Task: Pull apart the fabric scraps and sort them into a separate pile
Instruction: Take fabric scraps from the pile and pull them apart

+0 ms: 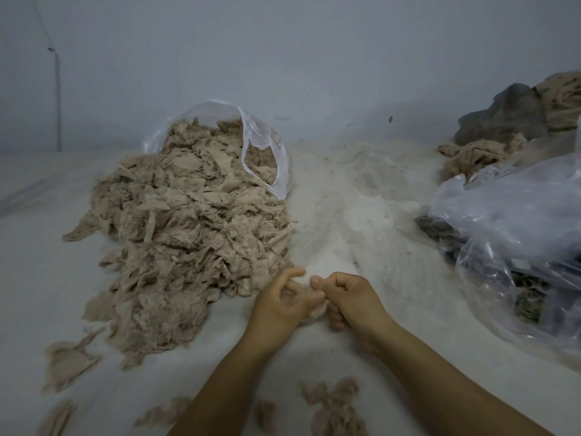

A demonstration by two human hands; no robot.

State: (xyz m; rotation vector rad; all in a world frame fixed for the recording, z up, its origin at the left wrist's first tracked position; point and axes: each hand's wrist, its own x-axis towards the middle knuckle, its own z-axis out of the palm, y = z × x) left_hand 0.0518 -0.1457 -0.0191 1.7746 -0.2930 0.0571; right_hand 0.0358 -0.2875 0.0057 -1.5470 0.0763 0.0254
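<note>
A big heap of beige fabric scraps [191,221] spills out of a clear plastic bag [261,146] on the left of the white surface. Just in front of the heap's near right corner, my left hand [276,306] and my right hand [349,300] meet. Both pinch one small pale scrap [314,309] between thumbs and fingers, and most of it is hidden by the fingers. A mound of white fluffy fibre [349,209] stretches away beyond my hands.
Loose beige scraps [333,401] lie near my forearms and at the lower left [67,361]. A clear bag of dark material [518,247] fills the right side. Grey cloth [506,118] and more beige fabric sit at the far right. A pale wall stands behind.
</note>
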